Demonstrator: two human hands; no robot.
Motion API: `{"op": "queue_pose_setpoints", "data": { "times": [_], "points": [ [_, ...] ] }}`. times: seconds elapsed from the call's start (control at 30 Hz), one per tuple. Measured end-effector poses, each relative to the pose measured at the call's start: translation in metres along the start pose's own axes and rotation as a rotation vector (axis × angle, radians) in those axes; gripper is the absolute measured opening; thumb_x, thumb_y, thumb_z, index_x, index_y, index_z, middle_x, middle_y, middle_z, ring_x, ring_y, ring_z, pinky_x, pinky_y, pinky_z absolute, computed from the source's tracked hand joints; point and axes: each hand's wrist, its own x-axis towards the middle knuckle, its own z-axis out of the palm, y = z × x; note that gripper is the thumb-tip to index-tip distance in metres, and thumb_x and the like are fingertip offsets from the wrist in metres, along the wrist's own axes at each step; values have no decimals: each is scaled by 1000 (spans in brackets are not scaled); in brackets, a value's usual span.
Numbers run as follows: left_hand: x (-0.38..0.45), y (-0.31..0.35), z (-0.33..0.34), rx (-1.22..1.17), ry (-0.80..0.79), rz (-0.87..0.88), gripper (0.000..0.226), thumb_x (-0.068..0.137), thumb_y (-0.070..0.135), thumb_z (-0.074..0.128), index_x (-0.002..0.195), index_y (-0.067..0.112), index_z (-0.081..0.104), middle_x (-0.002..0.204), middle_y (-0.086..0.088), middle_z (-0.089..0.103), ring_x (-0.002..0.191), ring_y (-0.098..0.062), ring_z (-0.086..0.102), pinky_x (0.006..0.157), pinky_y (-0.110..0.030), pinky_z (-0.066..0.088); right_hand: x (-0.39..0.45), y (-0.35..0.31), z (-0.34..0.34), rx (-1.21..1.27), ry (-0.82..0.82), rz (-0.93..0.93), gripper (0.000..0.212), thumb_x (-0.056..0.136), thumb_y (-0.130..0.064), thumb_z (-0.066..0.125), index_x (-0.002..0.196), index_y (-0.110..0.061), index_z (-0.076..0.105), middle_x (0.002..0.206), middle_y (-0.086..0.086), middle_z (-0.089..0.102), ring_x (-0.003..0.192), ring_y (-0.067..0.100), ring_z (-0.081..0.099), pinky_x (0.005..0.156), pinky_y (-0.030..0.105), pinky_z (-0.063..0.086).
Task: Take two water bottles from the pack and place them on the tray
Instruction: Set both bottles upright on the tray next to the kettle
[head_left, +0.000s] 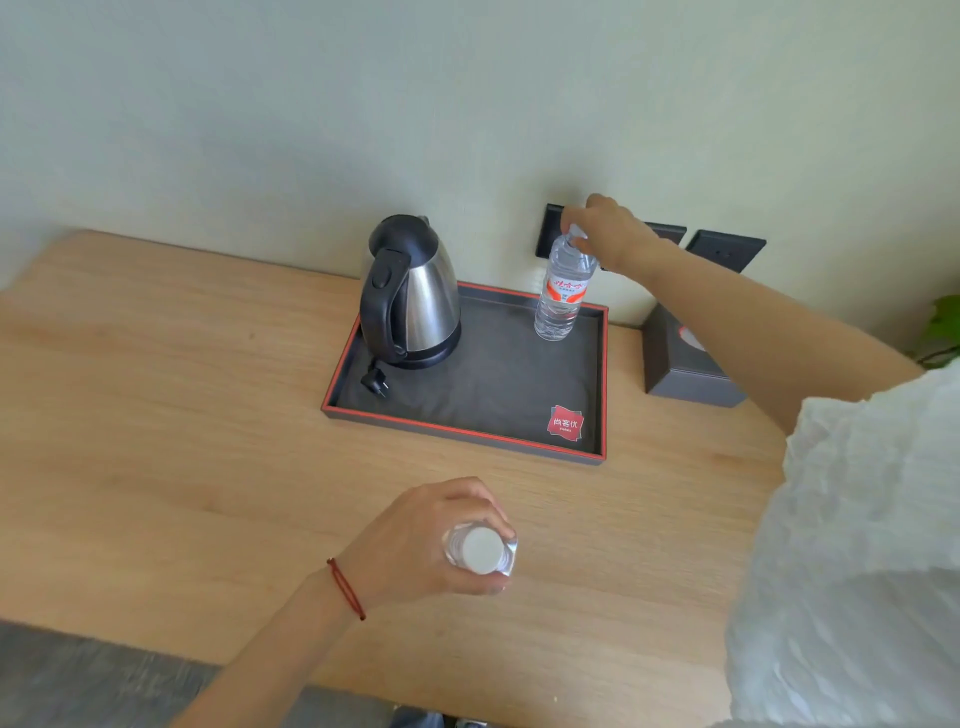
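A dark tray (467, 434) with a red rim lies on the wooden desk against the wall. A clear water bottle (563, 293) with a red and white label stands upright in the tray's far right corner. My right hand (610, 231) grips it at the cap from above. A second water bottle (480, 548), seen from above by its white cap, is held upright by my left hand (423, 540) over the desk, in front of the tray. The pack is not in view.
A steel kettle (410, 293) with a black handle fills the tray's left end, its plug (374, 382) lying beside it. A dark tissue box (685, 358) stands right of the tray. Black wall sockets (724, 249) sit behind. The desk's front edge (363, 686) runs below my left arm.
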Motion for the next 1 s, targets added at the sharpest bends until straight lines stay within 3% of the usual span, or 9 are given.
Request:
{"op": "queue_pose_setpoints", "data": {
  "times": [0.2,0.3,0.37,0.43,0.5,0.67,0.8,0.9,1.0],
  "points": [
    [3,1,8,62,45,44,30,66,43,76,85,22,70,90,7,71,83,-10,69,69,-35,57,2,3,4,36,15,37,21,93,-6,50,113,-3,56,119,28,47,104,45,51,72,38,41],
    [10,0,2,37,158,-12,31,66,42,72,80,14,72,81,-1,72,74,-16,68,65,-36,56,2,8,6,54,38,29,21,92,-5,51,112,-3,56,117,28,49,102,44,52,76,40,45],
    [22,-1,-13,-21,281,-110,33,63,46,70,67,13,67,66,4,68,63,-7,61,62,-27,52,3,9,8,64,42,31,21,92,-5,51,112,-3,57,117,27,50,102,44,53,81,42,47],
    [43,1,-33,0,386,-116,29,62,48,70,60,20,63,55,11,57,56,-4,52,52,-14,38,4,10,9,87,44,51,23,91,-4,50,113,-4,57,118,26,51,104,42,52,80,40,45],
    [74,3,-56,32,426,-94,26,62,48,72,58,24,62,52,8,56,53,-5,48,48,-11,32,4,11,10,106,50,63,24,91,-4,49,113,-5,57,120,24,51,105,41,52,78,37,41],
    [173,-16,-97,69,486,-132,34,67,36,78,65,5,67,62,-18,66,59,-15,47,54,-22,38,5,12,9,125,56,68,21,90,-2,50,110,-4,58,117,24,51,101,41,53,76,35,43],
    [235,-38,-107,79,499,-183,38,68,33,78,66,-3,64,62,-15,55,62,-19,42,59,-25,35,7,15,10,100,55,48,20,91,-4,50,110,-5,58,117,23,51,99,40,55,76,34,44],
    [263,-50,-108,111,516,-197,36,68,32,79,59,3,59,60,-13,46,63,-20,35,57,-25,30,10,18,11,106,59,41,20,92,-5,50,111,-5,58,117,23,51,100,38,55,79,34,46],
    [278,-57,-104,173,508,-228,39,68,34,79,61,0,61,62,-16,50,64,-22,37,57,-28,33,10,19,12,98,72,32,22,93,-6,49,113,-5,57,118,23,51,100,36,56,80,33,46]
  ]
}}
